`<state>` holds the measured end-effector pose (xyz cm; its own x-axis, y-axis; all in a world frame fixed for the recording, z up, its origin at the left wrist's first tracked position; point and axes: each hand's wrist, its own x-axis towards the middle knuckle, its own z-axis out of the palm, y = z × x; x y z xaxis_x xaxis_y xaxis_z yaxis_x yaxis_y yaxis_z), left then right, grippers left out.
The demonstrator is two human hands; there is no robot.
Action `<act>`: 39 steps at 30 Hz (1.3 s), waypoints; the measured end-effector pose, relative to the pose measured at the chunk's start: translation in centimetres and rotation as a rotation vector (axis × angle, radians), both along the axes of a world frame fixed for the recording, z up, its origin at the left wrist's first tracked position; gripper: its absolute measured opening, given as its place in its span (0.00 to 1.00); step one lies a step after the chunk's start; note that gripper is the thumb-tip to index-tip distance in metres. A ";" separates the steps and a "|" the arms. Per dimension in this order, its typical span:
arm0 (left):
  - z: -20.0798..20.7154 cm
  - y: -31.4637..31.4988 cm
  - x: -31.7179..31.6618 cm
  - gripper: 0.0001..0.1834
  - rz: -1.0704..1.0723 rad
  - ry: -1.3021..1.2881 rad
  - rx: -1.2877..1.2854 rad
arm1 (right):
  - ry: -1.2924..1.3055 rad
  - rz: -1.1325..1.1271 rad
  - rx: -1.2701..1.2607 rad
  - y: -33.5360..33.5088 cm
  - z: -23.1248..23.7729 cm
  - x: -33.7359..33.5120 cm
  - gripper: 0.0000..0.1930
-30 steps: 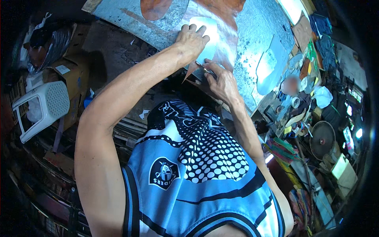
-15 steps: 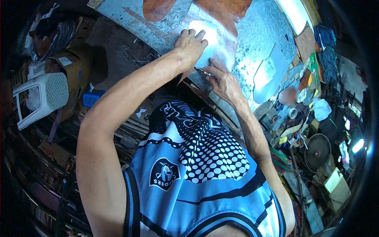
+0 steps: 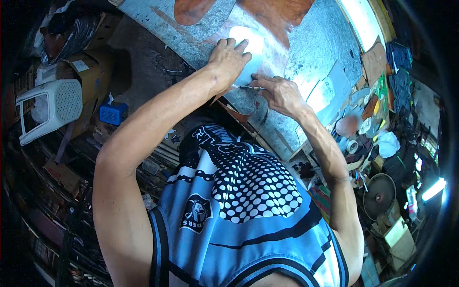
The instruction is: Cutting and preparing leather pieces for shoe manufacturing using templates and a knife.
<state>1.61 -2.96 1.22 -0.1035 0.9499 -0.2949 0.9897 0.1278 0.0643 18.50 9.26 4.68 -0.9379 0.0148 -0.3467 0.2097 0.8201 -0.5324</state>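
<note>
Head view, left hand: being pressed, fingers spread, on the pale template, over brown leather on the worktop.
Right hand: slim tool being gripped at template's near end.
Template axis: being pointed forward, left hand nearer.

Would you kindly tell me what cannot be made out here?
Head view: part of the slim tool is hidden by the right hand; its tip is too small to identify.
Head view: part of the white sheet is covered by the left hand.
Head view: the rounded brown piece is cut off by the upper edge.
</note>
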 end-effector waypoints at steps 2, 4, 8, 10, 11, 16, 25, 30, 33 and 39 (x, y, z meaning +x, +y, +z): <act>0.4 0.0 0.0 0.28 0.005 -0.010 -0.004 | -0.009 0.041 0.001 0.5 0.4 -0.5 0.16; 0.6 -0.1 -0.1 0.28 0.029 -0.052 -0.036 | -0.016 0.080 0.001 0.7 0.7 -0.9 0.16; 0.9 -0.3 0.1 0.27 0.035 -0.051 -0.053 | -0.053 0.093 0.031 0.9 0.4 -0.8 0.16; 1.0 -0.3 0.0 0.26 0.062 -0.050 -0.046 | -0.041 0.070 0.036 1.0 0.3 -0.8 0.16; 0.9 -0.4 0.1 0.26 0.063 -0.052 -0.049 | -0.040 0.092 0.046 1.1 0.5 -1.0 0.16; 1.3 -0.4 0.1 0.26 0.075 -0.051 -0.069 | -0.023 0.159 0.027 2.0 0.8 -1.6 0.16; 2.3 -0.2 0.6 0.41 0.092 -0.057 -0.110 | 0.094 0.313 0.067 4.4 0.3 -3.1 0.17; 2.3 -0.4 1.0 0.45 0.100 -0.065 -0.095 | 0.102 0.465 0.063 5.8 -0.5 -4.7 0.17; 2.5 -0.7 0.9 0.44 0.092 -0.035 -0.080 | -0.005 0.513 0.066 5.6 0.9 -6.9 0.15; 2.2 -0.2 1.0 0.43 0.063 -0.013 -0.075 | -0.008 0.620 0.083 7.0 -0.4 -7.9 0.14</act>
<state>2.58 -3.16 3.39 -0.1585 0.9167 -0.3669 0.9787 0.1950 0.0645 10.62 16.30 4.25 -0.7778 -0.5048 -0.3744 -0.3152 0.8287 -0.4624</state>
